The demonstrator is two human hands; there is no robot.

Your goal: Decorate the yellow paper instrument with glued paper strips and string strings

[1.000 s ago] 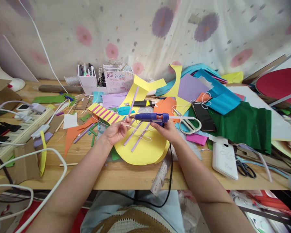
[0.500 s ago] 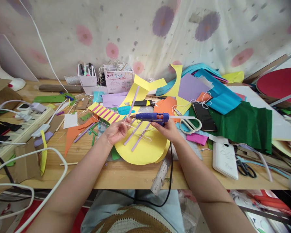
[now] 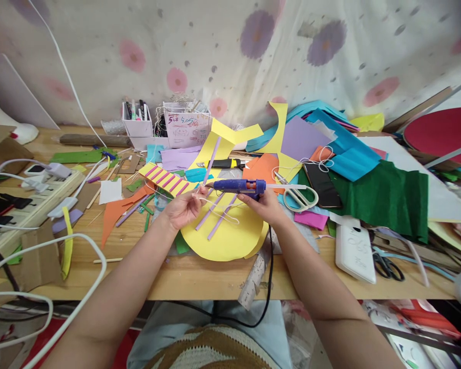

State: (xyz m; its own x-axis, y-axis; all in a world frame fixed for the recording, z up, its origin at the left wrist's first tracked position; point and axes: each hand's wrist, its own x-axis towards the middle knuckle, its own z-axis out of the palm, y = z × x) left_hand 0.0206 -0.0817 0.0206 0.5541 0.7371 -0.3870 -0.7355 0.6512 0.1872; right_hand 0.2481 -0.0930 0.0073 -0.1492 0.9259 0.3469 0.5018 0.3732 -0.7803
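Observation:
My right hand (image 3: 266, 202) is wrapped round a blue hot glue gun (image 3: 234, 185), a white glue stick (image 3: 286, 186) jutting from its back end. The nozzle points left, at the fingertips of my left hand (image 3: 186, 207). Those fingers pinch the lower end of a thin purple strip (image 3: 213, 154), which stands tilted upward. A loose white string (image 3: 230, 220) hangs by the left fingers. Below both hands lies a round yellow sheet (image 3: 223, 246) bearing purple strips (image 3: 221, 224). To its upper left is a yellow piece with magenta stripes (image 3: 165, 180).
White-handled scissors (image 3: 301, 199) and a black phone (image 3: 322, 184) lie to the right, near dark green fabric (image 3: 392, 205). A yellow utility knife (image 3: 225, 163) is behind the gun. A power strip (image 3: 30, 210) with cables sits left. The gun's black cord (image 3: 271, 277) drops over the table edge.
Both hands, the glue gun and the purple strip keep their positions. Only a slight shift of the whole view shows.

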